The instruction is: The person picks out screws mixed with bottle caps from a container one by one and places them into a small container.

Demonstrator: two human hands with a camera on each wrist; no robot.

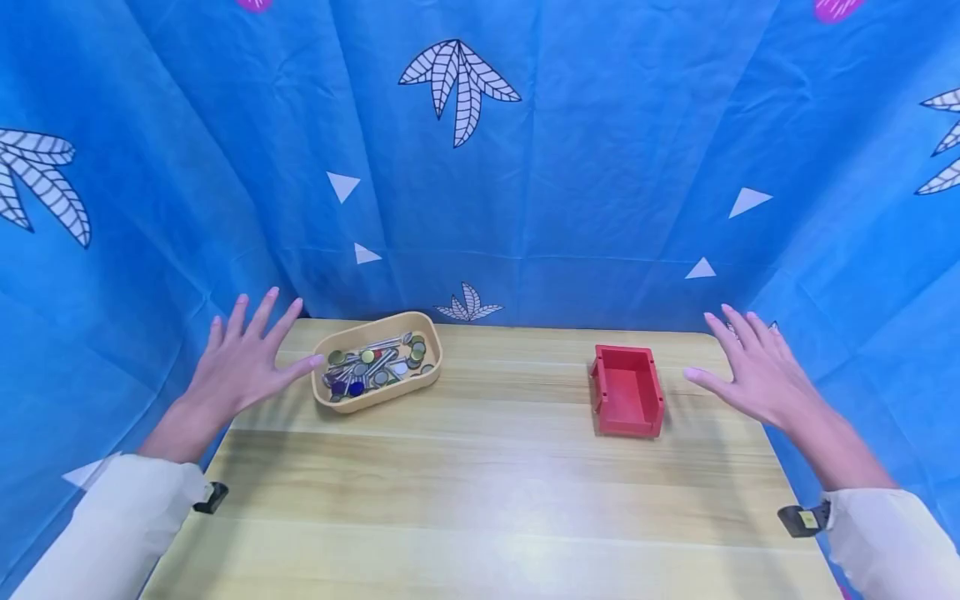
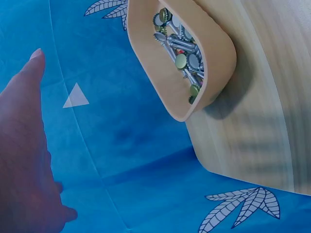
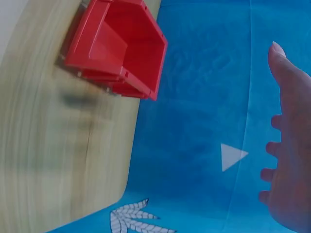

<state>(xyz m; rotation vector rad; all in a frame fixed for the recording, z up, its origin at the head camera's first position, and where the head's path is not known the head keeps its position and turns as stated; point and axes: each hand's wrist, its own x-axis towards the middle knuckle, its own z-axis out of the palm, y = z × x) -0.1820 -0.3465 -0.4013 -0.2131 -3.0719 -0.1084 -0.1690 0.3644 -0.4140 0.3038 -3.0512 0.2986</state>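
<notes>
My left hand (image 1: 243, 367) hovers over the table's left side with fingers spread and nothing in it. Its thumb overlaps the rim of a tan oval basket (image 1: 390, 395) in the head view. Inside lie several bottle caps (image 2: 181, 61) and shiny metal pieces, some with spoon-like ends. Over on the right, my right hand (image 1: 765, 375) is held in the air, fingers spread, holding nothing. A red plastic bin (image 1: 628, 392) sits on the table just left of that hand's thumb, and its inside shows bare in the right wrist view.
The pale wooden table (image 1: 465, 483) carries both containers toward its back edge. Blue curtain (image 1: 585, 167) with white leaf and triangle prints hangs behind it and on both sides. A dark strap device (image 1: 802, 521) shows at the right sleeve.
</notes>
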